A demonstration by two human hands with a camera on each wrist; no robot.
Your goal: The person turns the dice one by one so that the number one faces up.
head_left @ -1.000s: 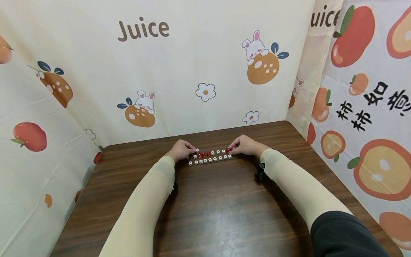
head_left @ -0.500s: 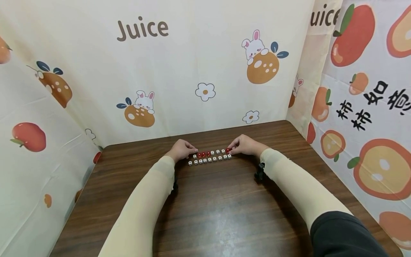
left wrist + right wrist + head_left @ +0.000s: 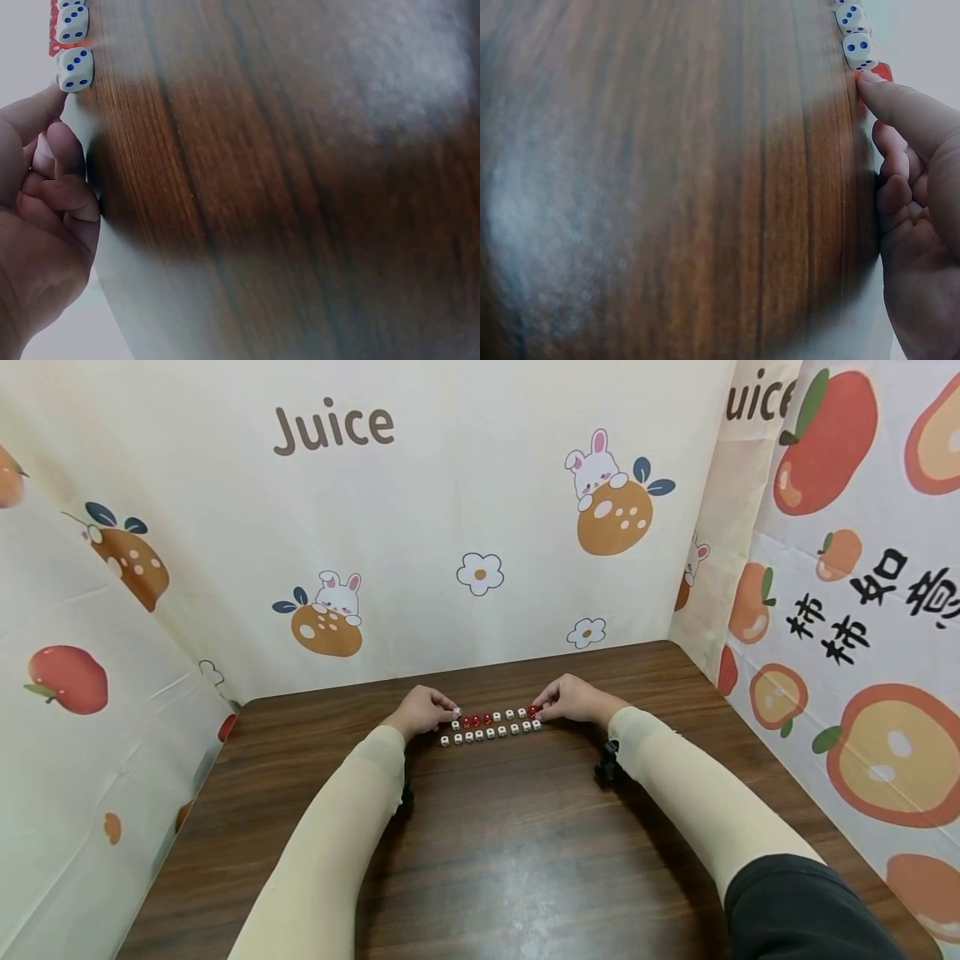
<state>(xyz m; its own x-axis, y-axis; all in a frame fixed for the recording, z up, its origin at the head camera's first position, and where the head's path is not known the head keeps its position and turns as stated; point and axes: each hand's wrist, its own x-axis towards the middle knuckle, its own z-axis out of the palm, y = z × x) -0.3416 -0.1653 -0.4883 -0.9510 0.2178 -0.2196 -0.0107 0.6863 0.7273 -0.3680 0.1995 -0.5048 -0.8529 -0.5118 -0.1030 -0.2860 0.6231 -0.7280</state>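
Observation:
Two rows of small dice lie across the far part of the table. The front row is of white dice (image 3: 491, 734); in the back row, red dice (image 3: 476, 721) sit among white ones (image 3: 510, 714). At the rows' left end my left hand (image 3: 423, 710) pinches a white die (image 3: 457, 713); the left wrist view shows the fingertips mostly behind a blue-dotted front die (image 3: 76, 69). My right hand (image 3: 573, 700) pinches a red die (image 3: 533, 712) at the right end, its thumb partly covering that die (image 3: 885, 71) in the right wrist view.
The brown wooden table (image 3: 480, 843) runs back to a cream curtain (image 3: 420, 527) printed with fruit and rabbits. Another printed curtain (image 3: 862, 610) hangs along the right edge. Black wrist mounts (image 3: 607, 762) sit beneath the forearms.
The white die at my left fingertips was in sight, then hidden behind the fingers, and shows again now, slightly further left. My right hand has stayed on the red die.

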